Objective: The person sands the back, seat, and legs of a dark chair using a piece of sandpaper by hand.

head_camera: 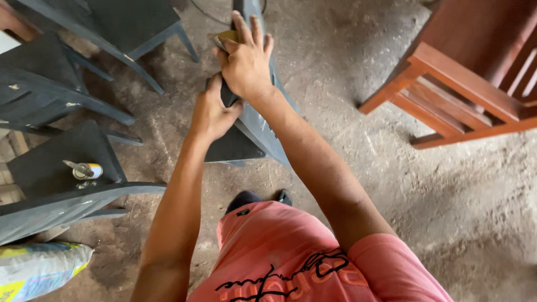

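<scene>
Your right hand [246, 61] lies flat across the upper edge of the dark grey plastic chair [254, 126] in front of you, fingers stretched forward and close together, palm pressing down. Under the fingers, on their left side, a small folded tan piece [225, 37] peeks out; it looks like a pad or sheet of abrasive paper, though you cannot be sure of the material from here. That grip is not curled shut: the hand is spread, pinning the tan piece against the chair rather than wrapping it.

Your left hand [211, 114] sits just below and beside the right one, touching its wrist area. Its grip is closed around a dark edge of the same chair, thumb on the near side and fingers wrapped out of view behind.

The chair stands on the dusty concrete floor [347, 168], tilted away from you, straight ahead of your knees.

To your left stand more dark grey plastic chairs [50, 89], and on the seat of the nearest one a small tube with a nozzle [84, 169] lies on its side. A printed sack [39, 268] lies at the lower left. A reddish wooden chair [464, 84] stands well apart at the upper right.
</scene>
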